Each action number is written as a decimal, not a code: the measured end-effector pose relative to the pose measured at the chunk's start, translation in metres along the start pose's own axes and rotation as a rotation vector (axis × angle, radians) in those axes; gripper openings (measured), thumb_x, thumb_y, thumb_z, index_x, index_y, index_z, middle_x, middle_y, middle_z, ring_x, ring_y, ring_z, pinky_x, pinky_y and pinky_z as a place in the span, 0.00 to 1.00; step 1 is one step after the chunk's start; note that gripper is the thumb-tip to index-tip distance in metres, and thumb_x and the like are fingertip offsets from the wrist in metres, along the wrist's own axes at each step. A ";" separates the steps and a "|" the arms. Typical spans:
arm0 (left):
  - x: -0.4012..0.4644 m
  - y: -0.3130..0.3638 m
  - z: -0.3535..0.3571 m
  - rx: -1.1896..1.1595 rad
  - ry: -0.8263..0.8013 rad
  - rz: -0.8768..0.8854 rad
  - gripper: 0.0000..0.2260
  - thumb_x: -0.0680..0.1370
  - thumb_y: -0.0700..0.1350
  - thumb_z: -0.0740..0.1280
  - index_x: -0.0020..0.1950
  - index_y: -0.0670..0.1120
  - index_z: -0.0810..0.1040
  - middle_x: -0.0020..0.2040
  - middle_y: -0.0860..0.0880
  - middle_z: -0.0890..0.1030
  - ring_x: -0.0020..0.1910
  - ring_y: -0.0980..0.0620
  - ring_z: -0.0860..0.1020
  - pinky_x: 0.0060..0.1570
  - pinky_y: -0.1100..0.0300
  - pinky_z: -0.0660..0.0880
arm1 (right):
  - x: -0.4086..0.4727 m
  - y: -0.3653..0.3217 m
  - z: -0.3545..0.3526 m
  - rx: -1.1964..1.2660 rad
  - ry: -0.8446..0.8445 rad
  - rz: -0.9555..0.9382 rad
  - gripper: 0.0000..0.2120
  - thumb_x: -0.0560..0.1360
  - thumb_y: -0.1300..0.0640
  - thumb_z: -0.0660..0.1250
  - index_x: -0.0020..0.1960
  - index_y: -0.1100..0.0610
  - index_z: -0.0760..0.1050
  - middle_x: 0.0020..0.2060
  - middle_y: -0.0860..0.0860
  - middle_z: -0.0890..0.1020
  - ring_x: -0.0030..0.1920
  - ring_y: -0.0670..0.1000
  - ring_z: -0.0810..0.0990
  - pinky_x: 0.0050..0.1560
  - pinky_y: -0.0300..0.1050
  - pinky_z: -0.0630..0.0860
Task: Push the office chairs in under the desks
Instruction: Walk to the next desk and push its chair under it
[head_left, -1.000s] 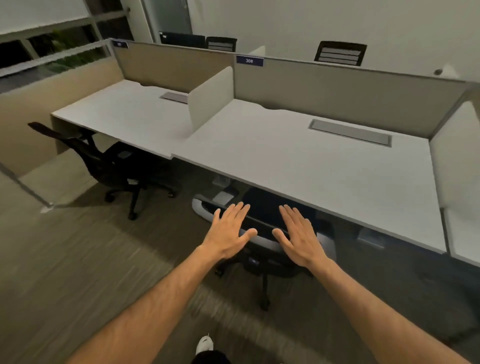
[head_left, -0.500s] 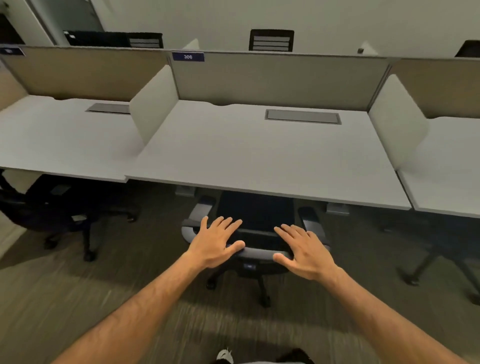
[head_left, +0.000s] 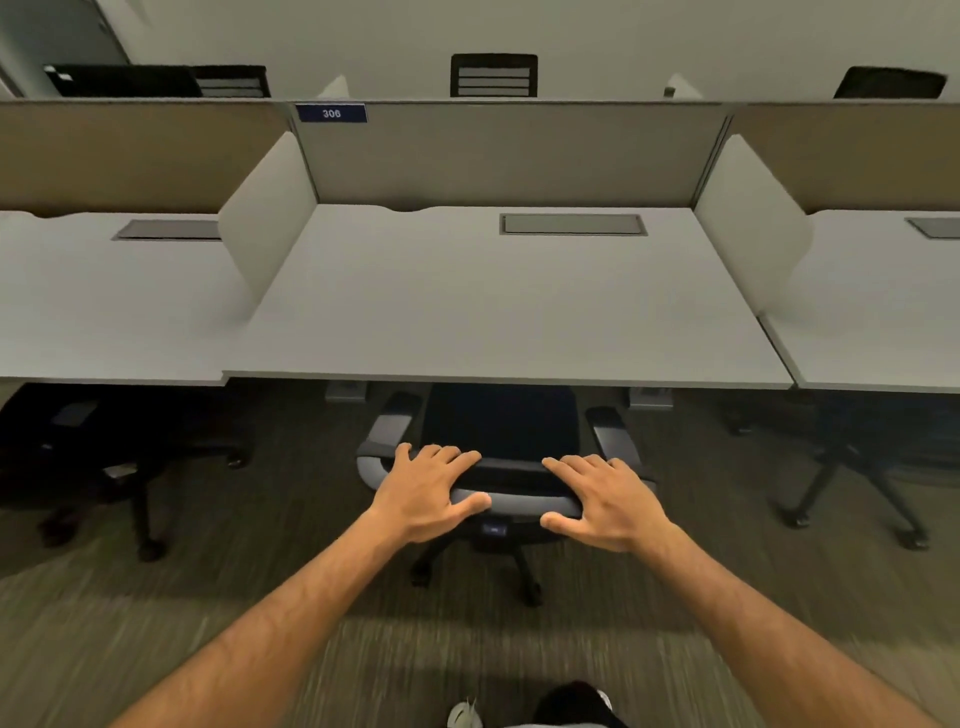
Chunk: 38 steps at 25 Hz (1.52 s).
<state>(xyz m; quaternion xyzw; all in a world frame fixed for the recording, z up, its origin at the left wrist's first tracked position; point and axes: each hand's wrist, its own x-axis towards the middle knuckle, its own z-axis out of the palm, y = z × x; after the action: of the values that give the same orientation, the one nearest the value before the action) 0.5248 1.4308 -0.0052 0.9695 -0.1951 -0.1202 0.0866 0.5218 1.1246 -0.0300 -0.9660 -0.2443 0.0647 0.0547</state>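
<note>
A black office chair (head_left: 500, 427) with grey armrests stands in front of the white desk (head_left: 493, 312) labelled 306. Its seat front reaches under the desk's near edge, while the backrest and wheeled base are still out on the carpet. My left hand (head_left: 431, 493) lies on the left part of the grey backrest top, fingers over it and thumb on the near side. My right hand (head_left: 602, 500) holds the right part of the same rail in the same way.
A second black chair (head_left: 104, 457) stands partly under the left desk, and a third chair (head_left: 857, 457) under the right desk. Low side dividers (head_left: 265, 223) and a back partition (head_left: 509, 150) fence the desk. My shoe (head_left: 462, 714) is on the carpet below.
The view has swung round to face desk 306 squarely. The chair has turned square to the desk and my hands have closed over its backrest top.
</note>
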 end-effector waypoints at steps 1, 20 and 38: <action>-0.002 -0.002 -0.001 0.005 -0.003 0.009 0.40 0.75 0.76 0.43 0.81 0.56 0.60 0.78 0.51 0.67 0.77 0.49 0.64 0.76 0.37 0.55 | 0.001 -0.001 0.001 -0.004 0.003 0.000 0.44 0.74 0.20 0.44 0.80 0.46 0.58 0.71 0.48 0.74 0.66 0.52 0.74 0.63 0.54 0.73; 0.051 -0.021 -0.018 0.050 0.049 0.030 0.41 0.75 0.76 0.42 0.80 0.54 0.64 0.75 0.50 0.72 0.73 0.47 0.70 0.73 0.38 0.60 | 0.053 0.025 -0.012 -0.029 0.030 0.025 0.44 0.73 0.20 0.47 0.78 0.47 0.64 0.66 0.47 0.79 0.60 0.50 0.78 0.57 0.51 0.77; 0.171 -0.049 -0.037 0.018 0.064 -0.028 0.40 0.75 0.77 0.43 0.79 0.56 0.65 0.73 0.51 0.74 0.71 0.48 0.72 0.72 0.39 0.61 | 0.159 0.103 -0.042 -0.002 0.001 -0.002 0.45 0.71 0.19 0.46 0.77 0.45 0.65 0.67 0.46 0.79 0.61 0.51 0.78 0.57 0.50 0.75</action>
<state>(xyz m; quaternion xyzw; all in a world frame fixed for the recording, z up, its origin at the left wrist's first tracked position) 0.7053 1.4111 -0.0142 0.9762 -0.1799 -0.0888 0.0824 0.7146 1.1079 -0.0187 -0.9658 -0.2454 0.0642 0.0541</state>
